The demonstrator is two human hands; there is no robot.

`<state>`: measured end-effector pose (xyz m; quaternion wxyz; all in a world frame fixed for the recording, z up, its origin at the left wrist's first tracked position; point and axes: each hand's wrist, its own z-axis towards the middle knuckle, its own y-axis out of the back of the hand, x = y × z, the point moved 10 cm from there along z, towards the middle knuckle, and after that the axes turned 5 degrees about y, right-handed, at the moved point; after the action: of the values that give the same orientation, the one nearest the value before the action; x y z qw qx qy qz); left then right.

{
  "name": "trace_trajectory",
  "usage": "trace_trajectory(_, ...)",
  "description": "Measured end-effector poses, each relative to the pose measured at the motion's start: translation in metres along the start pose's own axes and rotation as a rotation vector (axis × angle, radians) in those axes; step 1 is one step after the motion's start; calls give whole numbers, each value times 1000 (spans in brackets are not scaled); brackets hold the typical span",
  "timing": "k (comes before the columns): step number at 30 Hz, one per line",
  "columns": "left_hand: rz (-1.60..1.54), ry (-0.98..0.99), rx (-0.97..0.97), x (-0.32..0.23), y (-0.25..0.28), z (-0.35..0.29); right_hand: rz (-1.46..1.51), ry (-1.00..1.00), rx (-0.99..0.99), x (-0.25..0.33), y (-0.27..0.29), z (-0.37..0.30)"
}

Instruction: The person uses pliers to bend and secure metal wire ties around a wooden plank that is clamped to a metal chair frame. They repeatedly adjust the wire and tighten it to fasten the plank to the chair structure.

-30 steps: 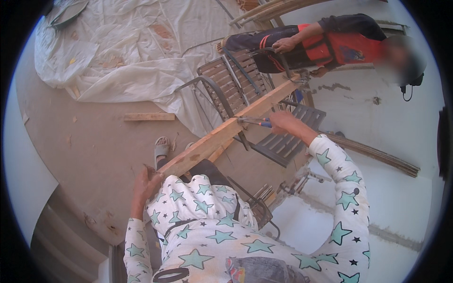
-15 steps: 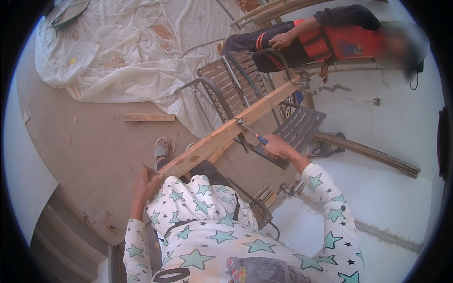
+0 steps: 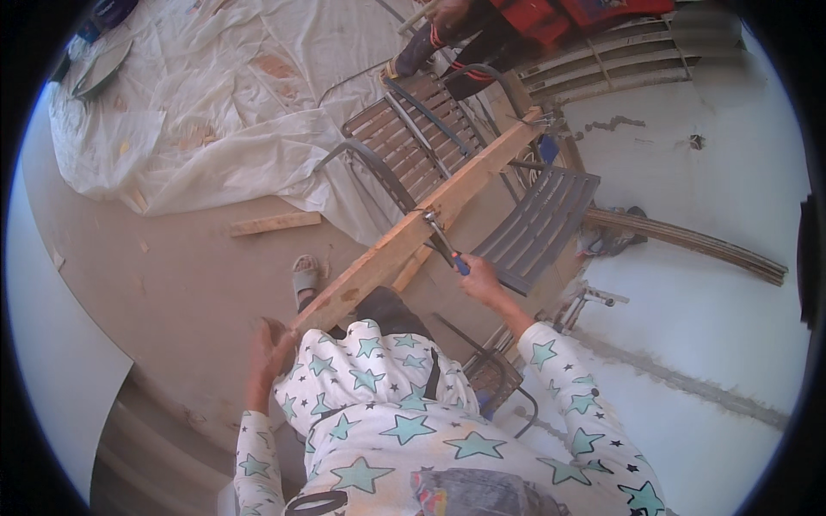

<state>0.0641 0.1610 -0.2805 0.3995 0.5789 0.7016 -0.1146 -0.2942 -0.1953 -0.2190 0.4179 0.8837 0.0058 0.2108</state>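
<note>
A long wooden board (image 3: pixel 387 249) runs slantwise from my body to the far right, lying across a metal-armed slatted chair (image 3: pixel 413 146). My left hand (image 3: pixel 269 354) grips its near end. My right hand (image 3: pixel 478 282) is closed round the blue handle of a hammer (image 3: pixel 447 241). The metal head of the hammer touches or is very close to the board's side near its middle, by the chair's arm. The board's far end meets a clamp-like metal piece (image 3: pixel 535 119).
A second slatted seat (image 3: pixel 551 228) stands right of the board. White sheeting (image 3: pixel 215 103) covers the floor at far left, with a short wood offcut (image 3: pixel 275 224) near it. A co-worker in red and dark clothes (image 3: pixel 516 26) stands at the far end. Long strips (image 3: pixel 688 245) lie at right.
My right hand and the hammer have shifted left and slightly nearer the board, the handle now steeper. The co-worker has moved up and left, partly out of view. My view has shifted a little.
</note>
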Motion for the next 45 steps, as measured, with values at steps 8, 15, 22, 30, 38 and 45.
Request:
trace_trajectory(8,32,114,25,3,-1,-5,152,108,-417,8,-54,-10)
trace_trajectory(15,77,63,29,6,1,-5,108,8,-599,8,-76,-7)
trace_trajectory(22,-11,60,45,33,-6,4,84,113,-411,-2,-73,-7)
trace_trajectory(30,24,52,42,36,-9,10,1483,-485,598,89,-36,-48)
trace_trajectory(38,-37,14,-25,23,-7,2,923,-331,340,39,-64,-40)
trace_trajectory(45,17,10,14,10,-2,0,607,16,-57,6,-114,-23)
